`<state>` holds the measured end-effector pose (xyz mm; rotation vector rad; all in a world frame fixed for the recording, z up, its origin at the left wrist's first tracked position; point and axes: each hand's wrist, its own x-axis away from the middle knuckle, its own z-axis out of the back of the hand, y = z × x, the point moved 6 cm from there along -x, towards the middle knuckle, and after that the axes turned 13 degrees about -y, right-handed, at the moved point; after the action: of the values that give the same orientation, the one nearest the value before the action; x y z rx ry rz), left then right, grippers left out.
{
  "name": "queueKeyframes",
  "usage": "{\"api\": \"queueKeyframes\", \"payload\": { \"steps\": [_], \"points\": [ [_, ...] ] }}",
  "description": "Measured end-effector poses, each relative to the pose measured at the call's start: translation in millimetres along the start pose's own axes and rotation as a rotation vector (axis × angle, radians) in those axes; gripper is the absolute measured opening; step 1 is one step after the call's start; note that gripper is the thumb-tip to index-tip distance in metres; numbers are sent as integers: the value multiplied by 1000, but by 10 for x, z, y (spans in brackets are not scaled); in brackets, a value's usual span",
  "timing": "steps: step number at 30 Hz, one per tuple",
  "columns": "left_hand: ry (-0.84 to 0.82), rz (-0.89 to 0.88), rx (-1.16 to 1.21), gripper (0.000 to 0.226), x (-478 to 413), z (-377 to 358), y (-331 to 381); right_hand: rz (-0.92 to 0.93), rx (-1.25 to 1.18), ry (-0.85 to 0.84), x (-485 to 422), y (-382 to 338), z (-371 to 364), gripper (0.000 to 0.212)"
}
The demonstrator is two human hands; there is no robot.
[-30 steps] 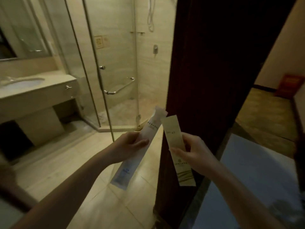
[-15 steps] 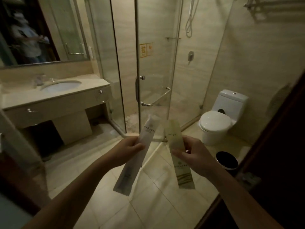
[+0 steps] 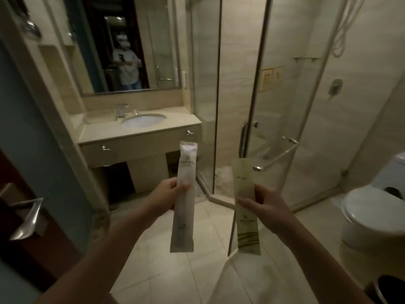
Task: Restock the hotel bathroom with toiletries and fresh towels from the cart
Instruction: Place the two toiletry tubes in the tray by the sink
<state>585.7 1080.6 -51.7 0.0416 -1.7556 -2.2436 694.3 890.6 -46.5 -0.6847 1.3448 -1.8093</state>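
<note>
My left hand (image 3: 167, 197) grips a long white toiletry packet (image 3: 185, 170) upright at its middle, thumb across the front. My right hand (image 3: 266, 208) pinches a second long packet (image 3: 244, 178), beige with green stripes at its lower end, also upright. Both packets hang over the tiled floor in the middle of the view. Ahead and to the left stands the vanity counter (image 3: 103, 131) with its oval sink (image 3: 143, 120) and a tap behind it.
A mirror (image 3: 153, 51) above the counter reflects a person. The glass shower enclosure (image 3: 241, 84) with a bar handle (image 3: 276, 156) fills the centre right. A white toilet (image 3: 372, 216) and a dark bin (image 3: 392, 288) sit at right. The open door with its lever handle (image 3: 28, 220) is at left.
The view has swung left and moved into the bathroom: the vanity and mirror now sit ahead, the toilet has slid to the right edge. Both hands still hold their packets, now more upright.
</note>
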Motion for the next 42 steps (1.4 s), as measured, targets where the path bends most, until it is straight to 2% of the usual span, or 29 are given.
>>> {"api": "queueKeyframes", "payload": {
  "steps": [7,15,20,24,31,36,42],
  "points": [
    [195,20,-12,14,-901,787,104,58,-40,-143,-1561,46,263,14],
    [325,90,262,19,-1548,1553,-220,74,-107,-312,-2904,70,62,13],
    [386,107,284,18,-1916,2236,-407,65,-84,-340,-3727,107,-241,13],
    [445,85,296,20,-2208,3027,-488,99,-85,-325,-4602,-53,-538,15],
    [456,83,226,16,-2787,4464,-635,132,-121,-299,-6056,-296,-1142,17],
    [489,90,291,17,-3172,5131,-876,105,-162,-336,-6824,-233,-1499,28],
    [535,133,306,16,-3622,5808,-1264,78,-121,-402,-7766,-165,-1929,19]
  ]
}}
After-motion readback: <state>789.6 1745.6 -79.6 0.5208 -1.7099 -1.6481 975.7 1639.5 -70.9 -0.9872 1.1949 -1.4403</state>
